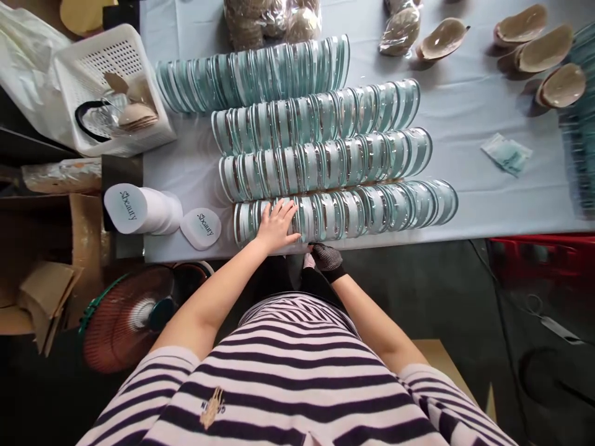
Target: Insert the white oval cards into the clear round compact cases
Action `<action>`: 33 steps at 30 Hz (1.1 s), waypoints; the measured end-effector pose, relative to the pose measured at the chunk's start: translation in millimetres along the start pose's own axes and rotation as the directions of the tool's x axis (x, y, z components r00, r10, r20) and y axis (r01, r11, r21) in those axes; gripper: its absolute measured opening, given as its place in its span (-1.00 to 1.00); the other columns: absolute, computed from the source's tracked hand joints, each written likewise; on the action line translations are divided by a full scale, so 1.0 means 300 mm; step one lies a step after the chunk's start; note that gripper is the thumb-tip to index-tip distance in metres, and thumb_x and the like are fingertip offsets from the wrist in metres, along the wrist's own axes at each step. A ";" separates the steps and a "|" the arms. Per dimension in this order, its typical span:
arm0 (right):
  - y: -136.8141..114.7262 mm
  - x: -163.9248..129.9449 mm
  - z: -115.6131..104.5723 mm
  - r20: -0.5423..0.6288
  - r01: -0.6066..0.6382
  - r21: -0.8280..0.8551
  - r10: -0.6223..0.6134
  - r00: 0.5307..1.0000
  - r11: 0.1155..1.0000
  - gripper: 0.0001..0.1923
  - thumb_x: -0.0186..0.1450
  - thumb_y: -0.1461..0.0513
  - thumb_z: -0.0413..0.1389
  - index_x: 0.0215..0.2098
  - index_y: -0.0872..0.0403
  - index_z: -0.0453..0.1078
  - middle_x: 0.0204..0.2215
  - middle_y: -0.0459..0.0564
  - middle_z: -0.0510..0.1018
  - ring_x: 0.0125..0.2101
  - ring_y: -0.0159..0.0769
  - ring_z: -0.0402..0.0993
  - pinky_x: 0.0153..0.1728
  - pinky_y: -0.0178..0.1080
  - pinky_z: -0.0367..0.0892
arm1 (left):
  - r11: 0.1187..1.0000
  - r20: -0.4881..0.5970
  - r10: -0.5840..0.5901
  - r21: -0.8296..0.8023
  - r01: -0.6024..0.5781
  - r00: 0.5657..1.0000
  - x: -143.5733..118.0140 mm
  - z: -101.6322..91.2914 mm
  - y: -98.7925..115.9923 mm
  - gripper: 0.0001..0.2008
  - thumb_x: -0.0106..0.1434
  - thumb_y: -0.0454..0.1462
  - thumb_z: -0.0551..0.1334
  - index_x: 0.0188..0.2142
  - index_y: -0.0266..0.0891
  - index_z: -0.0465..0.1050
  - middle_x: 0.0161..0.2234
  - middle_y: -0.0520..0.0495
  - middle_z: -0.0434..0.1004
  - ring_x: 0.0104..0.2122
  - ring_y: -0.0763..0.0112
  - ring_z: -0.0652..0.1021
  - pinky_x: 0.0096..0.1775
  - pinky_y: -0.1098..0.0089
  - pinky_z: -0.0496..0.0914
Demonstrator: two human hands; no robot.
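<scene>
My bare left hand point(279, 226) lies with fingers spread on the left part of the nearest row of clear, teal-tinted plastic packs point(353, 214). The packs stand on edge, nested tightly one against another. At the table's front edge, just below that row, is my right hand point(328, 257) in a dark patterned glove. Its fingers are partly hidden, and I cannot make out anything in them. Behind the nearest row run similar rows: a second point(325, 164), a third point(316, 118) and the farthest point(255, 71).
White printed cards stand in a stack point(155, 210), with one loose card point(201, 228) beside it. A white basket point(160, 133) holds beige cups. More beige cups point(444, 38) and a small packet point(506, 153) lie to the right. A fan point(123, 319) stands below left.
</scene>
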State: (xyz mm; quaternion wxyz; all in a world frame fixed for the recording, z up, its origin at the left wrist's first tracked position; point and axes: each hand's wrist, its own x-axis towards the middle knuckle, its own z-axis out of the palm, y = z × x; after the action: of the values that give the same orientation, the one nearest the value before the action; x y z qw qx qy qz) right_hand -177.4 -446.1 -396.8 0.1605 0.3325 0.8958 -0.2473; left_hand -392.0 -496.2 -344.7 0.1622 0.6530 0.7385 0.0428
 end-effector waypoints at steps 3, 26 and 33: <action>0.052 0.036 -0.203 -0.257 -0.042 0.009 0.043 0.965 0.999 -0.61 0.42 0.22 -0.11 0.06 0.03 0.48 -0.05 0.11 0.61 -0.06 -0.19 0.54 -0.03 -0.22 0.37 | 1.000 -0.019 0.021 0.019 -0.020 1.000 0.023 0.004 0.073 -0.12 0.23 0.08 0.22 0.40 -0.24 -0.01 0.41 -0.20 -0.01 0.41 0.01 -0.06 0.35 -0.08 -0.27; 0.138 -0.013 -0.164 0.085 0.157 -0.162 -0.144 0.986 0.974 -0.55 0.45 0.17 -0.19 0.11 0.04 0.44 0.04 0.18 0.53 -0.07 -0.10 0.51 -0.16 -0.19 0.38 | 0.998 -0.010 -0.059 0.002 0.059 0.998 0.093 0.069 0.165 -0.27 0.29 0.03 0.17 0.37 -0.11 0.07 0.37 -0.11 0.11 0.37 0.09 0.09 0.35 -0.05 -0.23; 0.180 -0.034 -0.082 0.003 0.115 -0.074 -0.115 0.993 0.991 -0.50 0.46 0.19 -0.24 0.16 0.00 0.42 0.04 0.10 0.55 -0.05 -0.17 0.53 -0.10 -0.23 0.37 | 0.997 0.005 -0.075 0.030 0.075 0.997 0.081 0.043 0.204 -0.24 0.28 0.01 0.18 0.38 -0.18 0.03 0.40 -0.15 0.02 0.39 0.06 0.01 0.35 -0.07 -0.24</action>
State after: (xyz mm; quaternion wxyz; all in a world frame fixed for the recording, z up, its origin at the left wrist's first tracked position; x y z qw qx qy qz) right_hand -136.7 -402.3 -389.9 0.1577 0.2742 0.9221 -0.2227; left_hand -332.2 -465.7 -344.4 0.1563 0.6274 0.7625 0.0237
